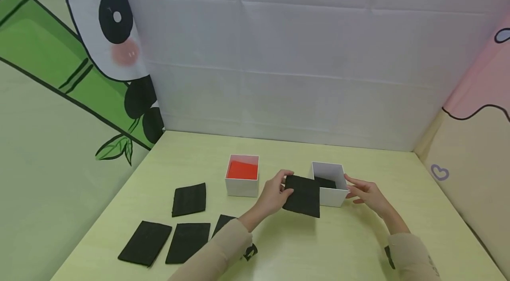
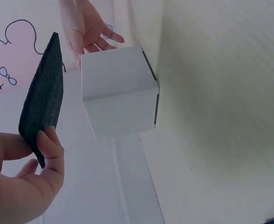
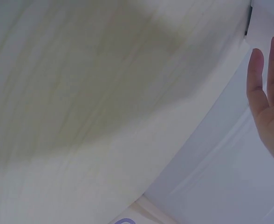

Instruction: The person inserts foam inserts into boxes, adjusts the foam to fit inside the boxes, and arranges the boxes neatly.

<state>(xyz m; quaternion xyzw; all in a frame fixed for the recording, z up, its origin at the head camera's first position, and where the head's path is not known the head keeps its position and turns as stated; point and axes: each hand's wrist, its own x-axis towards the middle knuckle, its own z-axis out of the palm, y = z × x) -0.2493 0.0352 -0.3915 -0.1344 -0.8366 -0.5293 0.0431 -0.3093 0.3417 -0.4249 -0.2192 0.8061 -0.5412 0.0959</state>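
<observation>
My left hand [image 1: 274, 194] pinches a black cloth square [image 1: 302, 197] by its left edge, thumb on the near face. The square is raised, tilted, in front of the right white box [image 1: 332, 198] and covers part of its front left. In the left wrist view the black square [image 2: 46, 93] appears nearly edge-on, apart from the white box [image 2: 120, 93]. My right hand [image 1: 368, 193] rests its extended fingers against the box's right side. Straight fingers of the right hand [image 3: 272, 100] show in the right wrist view. A black piece [image 1: 325, 182] lies inside this box.
Left of the hands stands another white box [image 1: 242, 188] with a red piece [image 1: 243, 170] inside. Several black squares lie at the table's left, among them one [image 1: 189, 199] toward the back and one [image 1: 145, 243] nearer; my left forearm partly covers another [image 1: 223, 223]. A white sheet [image 1: 279, 73] hangs behind.
</observation>
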